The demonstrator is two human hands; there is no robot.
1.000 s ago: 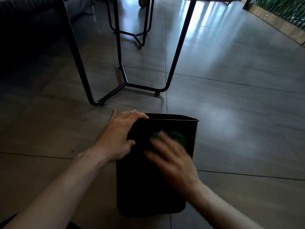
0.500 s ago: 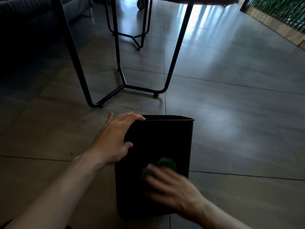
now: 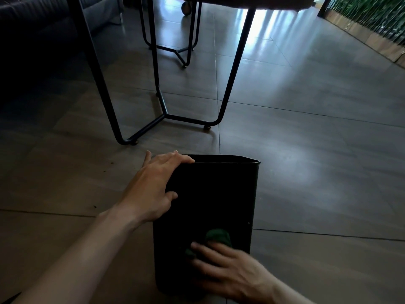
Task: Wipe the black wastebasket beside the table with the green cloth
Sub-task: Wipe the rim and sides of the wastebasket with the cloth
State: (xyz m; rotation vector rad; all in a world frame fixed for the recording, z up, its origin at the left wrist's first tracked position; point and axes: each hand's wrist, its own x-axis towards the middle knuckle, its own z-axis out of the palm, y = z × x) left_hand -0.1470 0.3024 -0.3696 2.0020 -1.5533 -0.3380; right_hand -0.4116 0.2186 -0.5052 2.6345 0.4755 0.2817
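The black wastebasket point(image 3: 219, 194) stands upright on the tiled floor just in front of me. My left hand point(image 3: 153, 189) grips its left top corner, fingers over the rim and thumb against the near wall. My right hand point(image 3: 228, 273) lies flat low on the near wall and presses the green cloth point(image 3: 218, 236) against it. Only a crumpled part of the cloth shows above my fingers; the rest is hidden under the hand.
Black metal table legs point(image 3: 166, 115) with a floor bar stand just beyond the wastebasket. A second leg frame point(image 3: 184, 51) stands further back. A dark sofa point(image 3: 32, 25) is at the far left and a planter edge point(image 3: 372, 34) at the far right.
My right hand has slid the green cloth down the near wall, from near the rim to close to the base. My left hand has kept its hold on the corner.
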